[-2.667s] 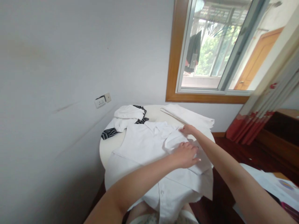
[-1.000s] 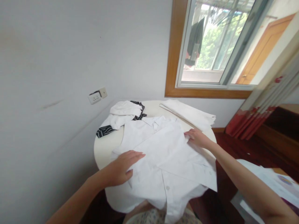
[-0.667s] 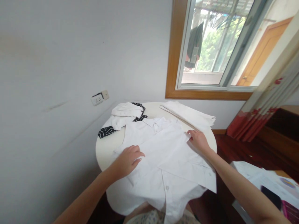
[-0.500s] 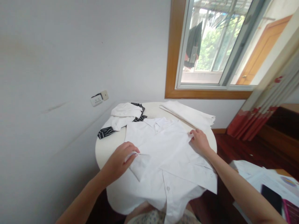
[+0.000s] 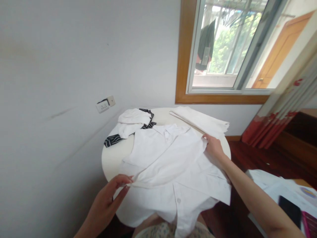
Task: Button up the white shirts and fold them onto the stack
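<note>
A white button-up shirt (image 5: 173,165) lies spread over a round white table (image 5: 111,160), its hem hanging off the near edge. My left hand (image 5: 111,195) pinches the shirt's left sleeve end at the near left and holds it pulled out toward me. My right hand (image 5: 214,147) lies on the shirt's right edge near the shoulder, fingers curled on the cloth and holding it down.
A white garment with black striped trim (image 5: 131,125) is bunched at the table's far left. A folded white cloth (image 5: 200,122) lies at the far right. A wall socket (image 5: 105,104) is on the left wall. Papers and a dark phone (image 5: 288,201) sit at lower right.
My left hand left the shirt's middle, went to the left side, took hold of the sleeve and drew it out toward me. My right hand stayed on the right edge.
</note>
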Available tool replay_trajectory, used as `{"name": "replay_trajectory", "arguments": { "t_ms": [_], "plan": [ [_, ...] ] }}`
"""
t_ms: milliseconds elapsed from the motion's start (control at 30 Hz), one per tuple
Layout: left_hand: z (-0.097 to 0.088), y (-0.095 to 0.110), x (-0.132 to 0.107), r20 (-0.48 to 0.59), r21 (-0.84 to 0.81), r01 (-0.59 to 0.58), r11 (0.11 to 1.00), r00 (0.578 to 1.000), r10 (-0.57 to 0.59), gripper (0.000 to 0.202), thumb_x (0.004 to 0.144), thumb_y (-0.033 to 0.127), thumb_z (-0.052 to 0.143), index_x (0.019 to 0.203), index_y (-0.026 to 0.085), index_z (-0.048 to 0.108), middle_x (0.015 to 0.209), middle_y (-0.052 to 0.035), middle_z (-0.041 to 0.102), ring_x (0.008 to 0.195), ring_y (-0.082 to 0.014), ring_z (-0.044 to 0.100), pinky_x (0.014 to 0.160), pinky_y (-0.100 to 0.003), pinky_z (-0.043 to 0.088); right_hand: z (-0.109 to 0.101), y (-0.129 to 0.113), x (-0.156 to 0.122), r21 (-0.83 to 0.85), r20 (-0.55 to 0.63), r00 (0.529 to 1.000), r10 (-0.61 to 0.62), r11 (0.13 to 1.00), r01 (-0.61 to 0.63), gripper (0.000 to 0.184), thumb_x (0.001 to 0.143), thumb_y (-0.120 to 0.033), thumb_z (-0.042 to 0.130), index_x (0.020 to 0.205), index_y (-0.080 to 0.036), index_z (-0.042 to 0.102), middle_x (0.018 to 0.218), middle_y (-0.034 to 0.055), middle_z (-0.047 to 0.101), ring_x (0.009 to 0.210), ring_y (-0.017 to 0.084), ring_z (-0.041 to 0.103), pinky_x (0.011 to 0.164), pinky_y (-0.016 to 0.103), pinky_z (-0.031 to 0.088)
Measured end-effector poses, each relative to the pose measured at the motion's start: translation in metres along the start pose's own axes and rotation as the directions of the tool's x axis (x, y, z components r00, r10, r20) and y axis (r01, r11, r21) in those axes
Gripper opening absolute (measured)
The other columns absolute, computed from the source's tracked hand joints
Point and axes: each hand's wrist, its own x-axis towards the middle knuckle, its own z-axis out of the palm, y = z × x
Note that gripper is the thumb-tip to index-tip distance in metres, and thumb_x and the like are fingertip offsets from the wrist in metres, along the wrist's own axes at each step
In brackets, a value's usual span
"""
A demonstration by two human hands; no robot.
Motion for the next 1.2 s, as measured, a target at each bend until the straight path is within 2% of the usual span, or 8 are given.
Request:
{"name": "replay_trajectory", "arguments": {
  "t_ms": [200,467,733,800,900,1000,1133,1200],
  "plan": [
    [0.002,-0.006,-0.021,0.138,0.022,-0.003,1.0,0.99,0.0,0.016,0.086,0.035,0.052,0.089,0.022,0.061,0.095,-0.005,0.067,0.097,-0.0188,0.062,0.089,-0.028,0.05,0.0,0.013,-0.006,0.046,0.072,0.947,-0.314,0.949,0.311,0.054,0.069,-0.002,0.047,0.118,-0.02,0.062,0.104,0.008,0.059,0.096,0.019,0.054,0.085,0.026,0.037],
    [-0.004,0.0,-0.031,0.116,0.051,-0.013,0.999,0.993,0.007,0.017,0.085,0.036,0.051,0.085,0.023,0.062,0.094,-0.006,0.066,0.096,-0.0206,0.061,0.083,-0.028,0.052,-0.01,0.011,-0.001,-0.153,0.201,0.98,-0.012,0.987,0.044,0.044,0.071,-0.004,0.048,0.108,-0.022,0.064,0.095,0.0072,0.067,0.095,0.023,0.056,0.076,0.03,0.034],
    [-0.006,-0.004,-0.031,0.193,0.033,-0.003,0.999,0.981,-0.003,0.021,0.088,0.035,0.045,0.076,0.021,0.056,0.084,-0.0039,0.063,0.087,-0.0188,0.059,0.081,-0.03,0.051,-0.006,-0.004,-0.008,-0.253,0.184,0.983,-0.013,0.966,0.06,0.034,0.082,-0.019,0.05,0.115,-0.021,0.06,0.107,0.0119,0.064,0.106,0.027,0.053,0.084,0.038,0.035],
    [-0.005,-0.003,-0.031,0.225,0.076,-0.062,0.995,0.973,0.043,0.016,0.086,0.03,0.047,0.077,0.022,0.056,0.084,-0.0036,0.062,0.091,-0.0195,0.058,0.086,-0.032,0.049,-0.014,0.008,-0.004,-0.206,0.297,0.954,-0.028,0.974,0.093,0.041,0.08,-0.019,0.052,0.12,-0.024,0.059,0.112,0.0113,0.062,0.108,0.028,0.053,0.083,0.038,0.038],
    [0.0,0.004,-0.029,0.326,0.111,-0.156,0.982,0.939,0.112,0.008,0.083,0.022,0.048,0.076,0.022,0.053,0.086,-0.0035,0.061,0.094,-0.0194,0.055,0.086,-0.033,0.048,-0.032,0.032,0.015,0.008,0.507,0.845,-0.171,0.981,0.193,0.052,0.077,-0.018,0.055,0.129,-0.027,0.054,0.12,0.0082,0.061,0.107,0.024,0.055,0.085,0.033,0.042],
    [0.003,0.018,-0.026,0.408,0.116,-0.184,0.976,0.905,0.122,0.009,0.082,0.015,0.046,0.075,0.021,0.05,0.092,-0.0041,0.06,0.092,-0.018,0.053,0.082,-0.03,0.047,-0.044,0.036,0.047,0.198,0.557,0.781,-0.282,0.959,0.205,0.052,0.079,-0.018,0.054,0.13,-0.027,0.054,0.123,0.0042,0.061,0.104,0.018,0.059,0.086,0.025,0.044],
    [-0.001,0.033,-0.022,0.464,0.119,-0.172,0.978,0.88,0.098,0.013,0.079,0.01,0.044,0.076,0.021,0.05,0.093,-0.004,0.059,0.091,-0.0172,0.052,0.082,-0.029,0.046,-0.024,0.001,0.09,-0.098,0.441,0.893,0.088,0.994,-0.049,0.032,0.086,-0.025,0.048,0.11,-0.019,0.068,0.109,0.0085,0.068,0.094,0.019,0.064,0.08,0.026,0.047],
    [-0.004,0.036,-0.023,0.477,0.125,-0.152,0.98,0.876,0.075,0.014,0.077,0.009,0.044,0.077,0.021,0.05,0.092,-0.0036,0.059,0.091,-0.0173,0.051,0.082,-0.03,0.045,-0.003,-0.019,0.102,-0.179,0.391,0.901,0.19,0.976,-0.128,0.034,0.088,-0.028,0.046,0.107,-0.011,0.068,0.11,0.0169,0.066,0.099,0.026,0.063,0.079,0.032,0.048]
  ]
}}
